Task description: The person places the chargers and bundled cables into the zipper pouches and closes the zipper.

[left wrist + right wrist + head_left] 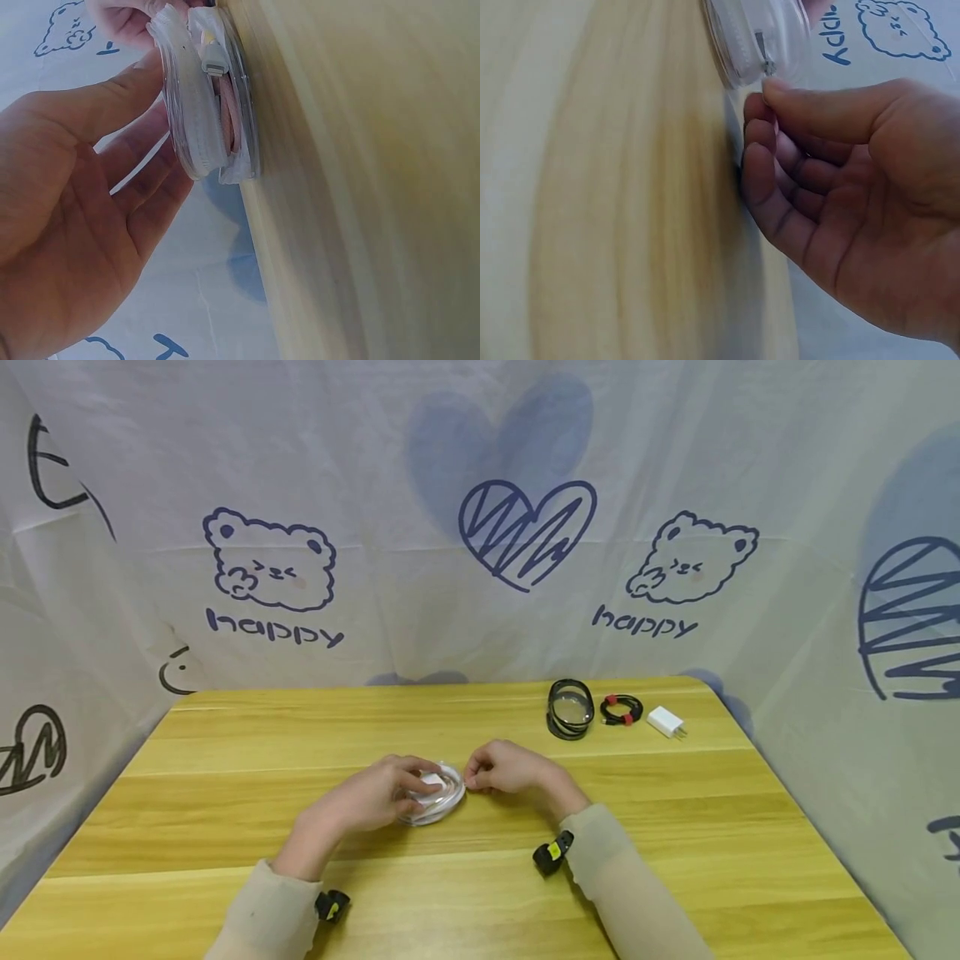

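A round clear zip pouch point(444, 810) lies at the middle of the wooden table. In the left wrist view its side gapes between the zipper edges, and a white cable plug point(215, 63) and a pinkish cable point(229, 120) show inside. My left hand point(369, 795) holds the pouch from the left, thumb on the near edge and fingers over the top and far side. At the pouch's right side, my right hand point(512, 768) pinches the small zipper pull point(769, 69) between thumb and index finger, the other fingers curled.
Toward the back right lie a black-edged clear round case point(570, 710), a coiled black cable point(622, 710) with red ties, and a white charger plug point(665, 722). Behind the table point(225, 743) hangs a white printed curtain point(405, 585).
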`<action>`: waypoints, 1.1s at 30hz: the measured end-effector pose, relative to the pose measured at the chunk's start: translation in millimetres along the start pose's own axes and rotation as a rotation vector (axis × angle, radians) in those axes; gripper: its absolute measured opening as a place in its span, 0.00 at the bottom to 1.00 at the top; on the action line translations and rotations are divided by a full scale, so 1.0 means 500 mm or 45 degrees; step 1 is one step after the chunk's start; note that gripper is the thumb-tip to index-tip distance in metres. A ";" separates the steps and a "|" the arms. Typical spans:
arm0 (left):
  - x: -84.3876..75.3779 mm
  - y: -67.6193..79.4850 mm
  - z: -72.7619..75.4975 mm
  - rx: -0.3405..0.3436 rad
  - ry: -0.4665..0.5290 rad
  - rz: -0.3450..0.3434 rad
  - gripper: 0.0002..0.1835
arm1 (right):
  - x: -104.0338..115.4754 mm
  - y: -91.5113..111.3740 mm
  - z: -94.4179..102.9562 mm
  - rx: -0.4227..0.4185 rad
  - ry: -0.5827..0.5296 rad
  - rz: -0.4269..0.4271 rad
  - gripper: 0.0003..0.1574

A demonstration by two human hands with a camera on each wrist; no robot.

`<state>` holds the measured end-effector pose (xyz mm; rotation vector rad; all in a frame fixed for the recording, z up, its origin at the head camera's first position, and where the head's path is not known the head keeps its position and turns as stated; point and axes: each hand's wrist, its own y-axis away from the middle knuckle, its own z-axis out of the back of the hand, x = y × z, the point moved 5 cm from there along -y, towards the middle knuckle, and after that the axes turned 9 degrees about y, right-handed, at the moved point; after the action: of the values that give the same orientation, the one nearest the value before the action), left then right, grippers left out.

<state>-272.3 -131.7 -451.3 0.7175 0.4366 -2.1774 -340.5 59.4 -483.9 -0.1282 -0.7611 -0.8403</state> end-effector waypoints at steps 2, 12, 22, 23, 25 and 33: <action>0.000 0.000 0.000 0.002 0.003 0.005 0.16 | 0.000 0.002 0.000 0.029 -0.007 0.009 0.07; -0.001 0.002 0.003 0.004 0.000 0.001 0.16 | 0.001 0.000 -0.001 -0.004 0.002 0.005 0.07; -0.010 -0.001 0.008 -0.004 0.037 -0.044 0.13 | 0.011 -0.007 0.000 -0.156 0.039 -0.078 0.07; -0.012 -0.001 0.008 -0.008 0.036 -0.050 0.13 | 0.012 -0.008 0.001 -0.171 0.054 -0.077 0.07; -0.015 -0.002 0.007 -0.011 0.035 -0.066 0.14 | 0.012 -0.010 0.000 -0.195 0.074 -0.069 0.07; -0.024 -0.005 -0.003 0.029 0.067 -0.076 0.20 | 0.010 -0.013 -0.002 -0.212 0.096 -0.063 0.07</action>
<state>-267.5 -122.4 -444.7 0.7849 0.4664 -2.2268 -342.2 51.4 -482.5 -0.2251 -0.6249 -0.9505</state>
